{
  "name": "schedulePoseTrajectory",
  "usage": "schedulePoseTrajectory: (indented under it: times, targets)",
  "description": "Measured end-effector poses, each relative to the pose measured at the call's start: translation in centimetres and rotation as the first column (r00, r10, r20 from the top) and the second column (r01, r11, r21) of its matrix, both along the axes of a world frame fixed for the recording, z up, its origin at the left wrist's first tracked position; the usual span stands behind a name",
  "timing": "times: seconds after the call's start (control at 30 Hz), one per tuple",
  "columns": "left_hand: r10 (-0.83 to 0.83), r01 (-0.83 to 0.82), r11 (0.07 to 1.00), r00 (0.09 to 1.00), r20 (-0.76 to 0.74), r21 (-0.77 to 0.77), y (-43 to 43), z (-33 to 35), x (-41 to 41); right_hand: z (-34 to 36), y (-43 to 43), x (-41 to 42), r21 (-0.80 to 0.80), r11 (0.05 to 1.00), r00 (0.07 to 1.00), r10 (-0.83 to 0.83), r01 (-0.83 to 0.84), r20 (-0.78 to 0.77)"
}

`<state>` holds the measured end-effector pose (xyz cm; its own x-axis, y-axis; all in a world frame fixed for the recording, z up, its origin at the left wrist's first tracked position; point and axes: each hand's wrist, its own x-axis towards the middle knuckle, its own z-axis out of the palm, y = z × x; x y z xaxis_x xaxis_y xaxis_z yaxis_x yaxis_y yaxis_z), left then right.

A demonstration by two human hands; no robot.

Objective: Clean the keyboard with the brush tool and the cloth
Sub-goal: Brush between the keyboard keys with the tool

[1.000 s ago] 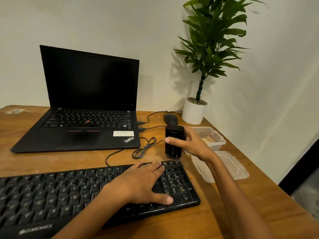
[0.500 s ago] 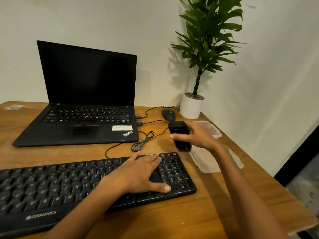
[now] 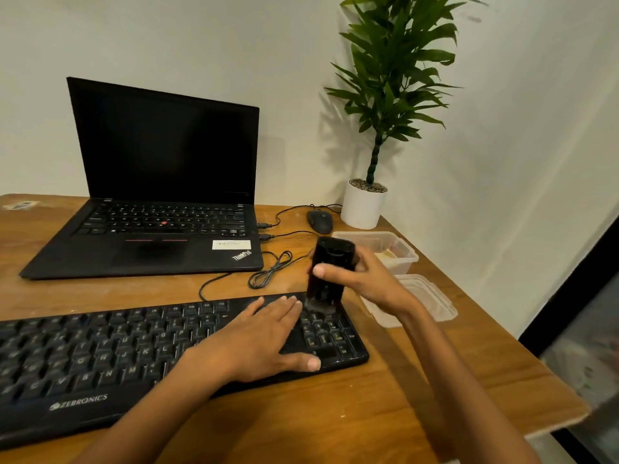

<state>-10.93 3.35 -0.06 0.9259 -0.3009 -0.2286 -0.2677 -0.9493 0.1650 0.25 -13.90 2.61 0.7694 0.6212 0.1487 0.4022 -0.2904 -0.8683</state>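
Note:
A black Zebronics keyboard (image 3: 100, 356) lies across the front of the wooden desk. My left hand (image 3: 264, 339) rests flat on its right part, fingers straight, thumb near the front edge. My right hand (image 3: 365, 283) grips a black brush tool (image 3: 330, 272) held upright, thumb across its front. The tool's bristle end touches the top right corner of the keyboard, over the number pad. No cloth is visible.
An open black laptop (image 3: 160, 195) stands at the back left, with cables (image 3: 271, 269) trailing from its side. A black mouse (image 3: 320, 221) and a white potted plant (image 3: 365, 205) sit at the back right. A clear plastic box (image 3: 402, 251) and its lid (image 3: 428, 303) lie right of the keyboard.
My right hand has brought the brush tool back down from above the plastic box onto the keyboard's top right corner. My left hand has stayed flat on the keys.

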Motion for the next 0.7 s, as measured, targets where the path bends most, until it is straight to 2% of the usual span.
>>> schedulePoseTrajectory:
  times: [0.1, 0.17, 0.23, 0.3, 0.4, 0.5, 0.6, 0.7]
  targets:
    - [0.002, -0.002, 1.000, 0.999, -0.040, 0.004, 0.3, 0.1, -0.7, 0.2, -0.2, -0.1, -0.045, 0.999, 0.999, -0.023, 0.021, -0.035]
    - [0.009, -0.009, 1.000, 0.999, -0.042, 0.000, 0.3, 0.2, -0.7, 1.2, -0.1, -0.2, -0.063, 0.997, 0.999, -0.041, 0.042, 0.019]
    - [0.008, -0.007, 1.000, 0.998, -0.058, 0.008, 0.2, 0.3, -0.7, 1.6, 1.0, -1.2, -0.090, 0.996, 0.997, 0.024, -0.017, 0.074]
    - [0.007, -0.006, 1.000, 0.998, -0.069, 0.017, 0.3, 0.1, -0.6, 0.7, 1.6, -1.8, -0.112, 0.991, 0.995, 0.079, -0.072, 0.059]
    - [0.007, -0.006, 1.000, 0.997, -0.075, 0.016, 0.5, 0.0, -0.9, 1.0, 0.2, -1.6, -0.089, 0.996, 1.000, -0.001, 0.001, 0.002]
    - [0.006, -0.005, 1.000, 0.998, -0.064, 0.012, 0.5, -0.2, -1.0, 2.1, -1.1, -1.3, -0.100, 0.993, 0.995, -0.056, 0.064, 0.082]
    - [0.011, -0.009, 1.000, 0.998, -0.067, 0.021, 0.4, -0.2, -0.9, 1.4, 0.5, -2.0, 0.003, 0.999, 0.999, 0.035, -0.035, 0.027]
    - [0.010, -0.007, 0.999, 0.997, -0.072, 0.044, 0.4, -0.1, -1.2, 0.5, 3.0, -1.5, -0.035, 0.998, 0.999, 0.046, -0.046, 0.007]
